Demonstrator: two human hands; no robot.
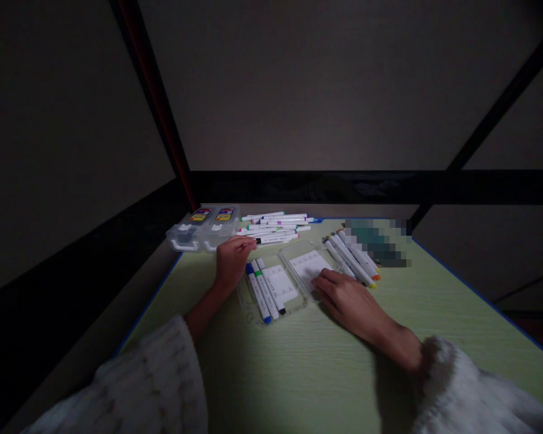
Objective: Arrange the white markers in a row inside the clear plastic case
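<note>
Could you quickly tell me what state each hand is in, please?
Left hand: at the end of a black-banded marker; whether it grips cannot be told.
Right hand: fingers curled, at the clear case; nothing visibly held.

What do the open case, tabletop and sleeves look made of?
Open case: probably clear, glossy plastic; see-through, with edges catching light.
Tabletop: perhaps smooth wood-look laminate; pale green with fine grain lines.
Sleeves: soft, matte fabric, possibly fleece; fuzzy, bumpy texture.
</note>
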